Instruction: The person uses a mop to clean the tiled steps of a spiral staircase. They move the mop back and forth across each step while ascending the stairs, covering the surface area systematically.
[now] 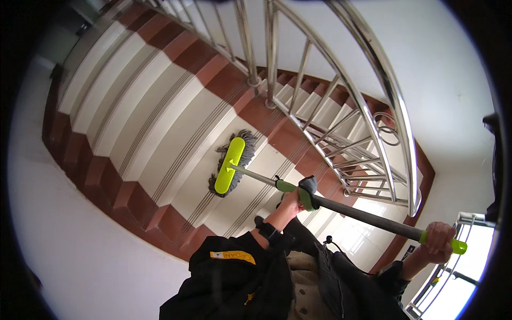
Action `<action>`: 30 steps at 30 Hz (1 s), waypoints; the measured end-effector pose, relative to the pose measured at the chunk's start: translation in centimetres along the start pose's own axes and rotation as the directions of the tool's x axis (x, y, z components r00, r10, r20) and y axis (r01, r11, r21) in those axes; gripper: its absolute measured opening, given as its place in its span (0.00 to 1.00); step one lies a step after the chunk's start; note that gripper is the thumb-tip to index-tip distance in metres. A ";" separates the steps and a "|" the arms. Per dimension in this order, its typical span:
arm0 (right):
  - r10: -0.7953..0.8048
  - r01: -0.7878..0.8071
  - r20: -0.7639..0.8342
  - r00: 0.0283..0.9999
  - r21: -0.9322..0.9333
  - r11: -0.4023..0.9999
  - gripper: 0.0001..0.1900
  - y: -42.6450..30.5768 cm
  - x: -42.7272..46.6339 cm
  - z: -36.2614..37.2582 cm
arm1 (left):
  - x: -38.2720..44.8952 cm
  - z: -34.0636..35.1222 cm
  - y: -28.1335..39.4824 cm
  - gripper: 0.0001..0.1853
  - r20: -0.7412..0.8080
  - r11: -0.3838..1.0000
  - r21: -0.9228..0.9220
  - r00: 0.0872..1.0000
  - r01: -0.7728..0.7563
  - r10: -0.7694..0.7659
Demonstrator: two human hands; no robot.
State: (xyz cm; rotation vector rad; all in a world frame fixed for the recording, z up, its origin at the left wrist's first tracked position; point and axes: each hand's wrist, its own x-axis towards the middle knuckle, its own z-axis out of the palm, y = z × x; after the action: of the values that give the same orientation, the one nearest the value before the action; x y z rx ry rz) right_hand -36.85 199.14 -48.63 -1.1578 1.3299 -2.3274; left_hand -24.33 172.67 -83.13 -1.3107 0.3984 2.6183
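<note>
A flat mop with a lime-green head [230,165] and grey string fringe rests on a stair tread [200,160] in front of me. My left hand [291,205] grips the lower part of its grey handle [364,213], beside a green and grey cloth [306,193] wrapped round the pole. At the lower right, my right hand [439,242] is closed round the lime-green end of the handle. The handle slants from the mop head across my front. Which hand is left or right is judged from the arms' sides, with the dark jacket between them.
Cream steps with reddish-brown borders [188,52] run to the upper left. A stainless steel railing [334,80] curves along the right, with another flight [320,100] seen through its bars. A white wall [100,232] bounds the stairs at lower left; a barred window [456,272] is at lower right.
</note>
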 end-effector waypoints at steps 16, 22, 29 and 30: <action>0.233 -0.527 0.548 0.804 0.473 0.706 0.11 18.8 1.5 25.7 | -17.9 -29.8 0.3 0.17 0.009 0.627 -0.554 0.750 -0.547 0.662; 0.248 -0.520 0.523 0.815 0.472 0.712 0.09 18.0 1.6 25.9 | -19.4 -28.7 1.0 0.14 -0.115 0.612 -0.609 0.820 -0.505 0.561; 0.224 -0.330 0.291 0.930 0.394 0.858 0.10 11.6 4.0 18.1 | -15.1 -18.7 3.4 0.17 0.124 0.858 -0.357 0.892 -0.369 0.435; 0.211 -0.296 0.260 0.942 0.354 0.887 0.11 10.4 4.3 17.0 | -13.8 -17.6 3.5 0.17 0.147 0.875 -0.347 0.902 -0.337 0.405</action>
State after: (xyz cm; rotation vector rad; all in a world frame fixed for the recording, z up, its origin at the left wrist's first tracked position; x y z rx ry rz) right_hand -29.29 180.27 -49.99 -1.0021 0.8337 -2.0781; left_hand -3.84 163.10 -81.56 -1.0984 0.2216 3.2252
